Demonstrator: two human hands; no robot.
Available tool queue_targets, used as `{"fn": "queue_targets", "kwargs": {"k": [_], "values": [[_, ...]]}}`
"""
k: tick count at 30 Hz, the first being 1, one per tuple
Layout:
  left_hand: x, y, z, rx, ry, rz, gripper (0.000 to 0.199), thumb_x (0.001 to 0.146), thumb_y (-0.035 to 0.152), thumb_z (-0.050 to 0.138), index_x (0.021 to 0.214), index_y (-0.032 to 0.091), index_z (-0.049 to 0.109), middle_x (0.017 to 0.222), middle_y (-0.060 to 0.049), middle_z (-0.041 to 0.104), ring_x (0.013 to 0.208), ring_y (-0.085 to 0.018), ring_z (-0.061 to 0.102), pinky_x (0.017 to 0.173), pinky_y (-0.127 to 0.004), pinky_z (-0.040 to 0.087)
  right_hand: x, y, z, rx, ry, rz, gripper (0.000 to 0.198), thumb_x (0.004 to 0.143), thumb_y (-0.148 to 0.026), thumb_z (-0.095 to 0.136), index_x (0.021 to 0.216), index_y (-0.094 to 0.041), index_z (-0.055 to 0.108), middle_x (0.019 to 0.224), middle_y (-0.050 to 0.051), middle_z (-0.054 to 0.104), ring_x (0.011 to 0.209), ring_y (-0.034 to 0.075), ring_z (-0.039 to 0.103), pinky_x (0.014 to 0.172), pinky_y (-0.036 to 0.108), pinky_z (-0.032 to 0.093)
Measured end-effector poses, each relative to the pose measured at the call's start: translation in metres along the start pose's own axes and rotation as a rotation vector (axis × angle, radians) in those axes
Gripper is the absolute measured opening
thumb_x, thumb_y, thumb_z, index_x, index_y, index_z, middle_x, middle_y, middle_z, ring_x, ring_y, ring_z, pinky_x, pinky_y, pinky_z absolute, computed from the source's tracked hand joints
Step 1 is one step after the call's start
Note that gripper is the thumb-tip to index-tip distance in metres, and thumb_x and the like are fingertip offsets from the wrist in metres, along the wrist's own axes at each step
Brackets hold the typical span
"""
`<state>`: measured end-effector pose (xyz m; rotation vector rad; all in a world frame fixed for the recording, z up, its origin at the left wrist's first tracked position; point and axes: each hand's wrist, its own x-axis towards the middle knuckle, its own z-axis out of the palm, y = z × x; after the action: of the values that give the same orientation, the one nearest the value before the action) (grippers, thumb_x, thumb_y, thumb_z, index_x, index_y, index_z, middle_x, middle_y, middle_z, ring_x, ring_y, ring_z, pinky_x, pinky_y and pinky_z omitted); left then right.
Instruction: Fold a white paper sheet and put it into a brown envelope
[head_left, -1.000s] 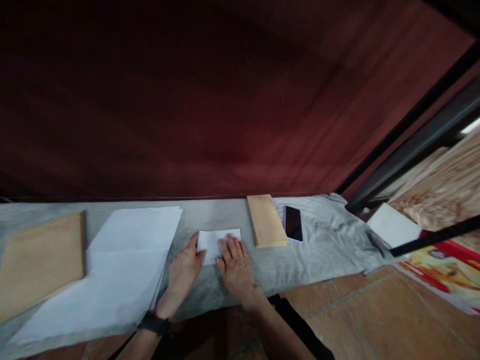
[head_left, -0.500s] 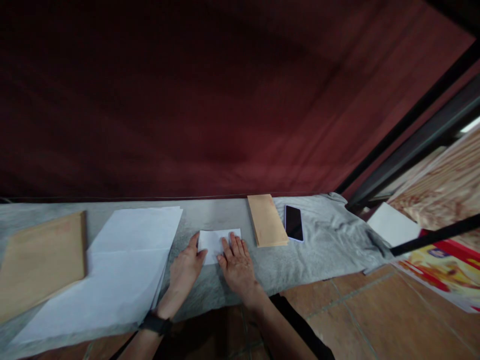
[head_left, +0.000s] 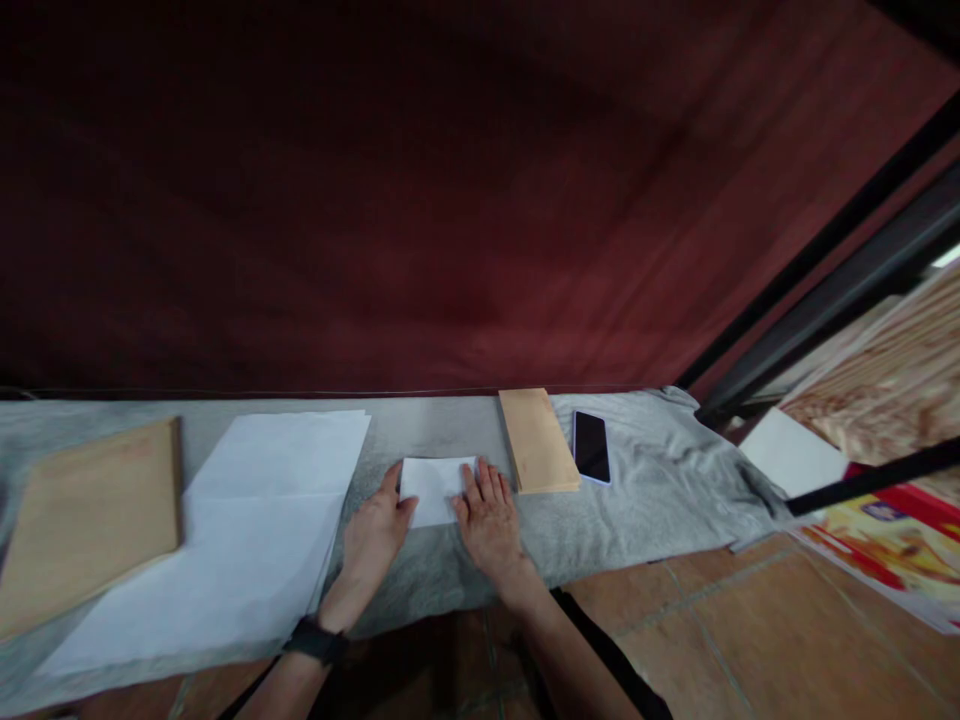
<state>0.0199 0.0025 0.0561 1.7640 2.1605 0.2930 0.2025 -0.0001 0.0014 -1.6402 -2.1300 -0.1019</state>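
Observation:
A small folded sheet of white paper [head_left: 433,490] lies flat on the grey cloth. My left hand [head_left: 375,530] is at its left edge, thumb on top and fingers curled along the side, holding it. My right hand [head_left: 489,515] rests flat on the paper's right edge with fingers stretched out. Left of my hands are larger white sheets [head_left: 262,540] with a crease across them. To the right lies a small stack of brown envelopes [head_left: 540,440].
A larger brown envelope stack [head_left: 97,500] partly covers the sheets at far left. A phone [head_left: 592,447] lies beside the small envelopes. The grey cloth [head_left: 660,500] meets a dark red curtain [head_left: 450,250] behind. Black bars [head_left: 825,250] and a colourful box [head_left: 900,545] stand right.
My right hand has slid to the right across the folded paper, from its middle to its right edge. My left hand stays at the left edge. The view has shifted slightly.

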Motion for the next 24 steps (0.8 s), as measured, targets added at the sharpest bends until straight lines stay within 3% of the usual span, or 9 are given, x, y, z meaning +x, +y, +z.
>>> {"fn": "queue_targets", "kwargs": {"k": [9,15,24], "values": [[0.000,0.003,0.000,-0.037,-0.009,-0.030,0.042,0.094,0.028,0.049,0.135,0.017,0.045,0.104,-0.009,0.074,0.092,-0.024,0.072,0.077,-0.032,0.049,0.000,-0.001,-0.007,0.004,-0.002,0.027,0.054,0.102,-0.035,0.046,0.150,-0.011,0.042,0.155,0.017,0.041,0.143,0.030,0.039,0.117,0.049,0.031],[-0.002,0.008,-0.006,-0.022,-0.016,-0.057,0.034,0.094,0.029,0.048,0.126,0.019,0.047,0.102,-0.009,0.074,0.094,-0.024,0.072,0.077,-0.031,0.049,-0.007,-0.015,-0.013,0.104,-0.079,-0.114,0.052,0.103,-0.041,0.044,0.152,-0.023,0.040,0.159,0.009,0.037,0.146,0.026,0.035,0.118,0.047,0.030],[-0.008,0.012,-0.010,-0.014,-0.008,-0.064,0.039,0.094,0.029,0.047,0.131,0.018,0.047,0.102,-0.012,0.074,0.093,-0.026,0.072,0.077,-0.033,0.049,-0.008,-0.013,-0.016,0.137,-0.103,-0.086,0.050,0.103,-0.040,0.045,0.151,-0.025,0.042,0.160,0.008,0.033,0.147,0.027,0.034,0.118,0.047,0.032]]}}
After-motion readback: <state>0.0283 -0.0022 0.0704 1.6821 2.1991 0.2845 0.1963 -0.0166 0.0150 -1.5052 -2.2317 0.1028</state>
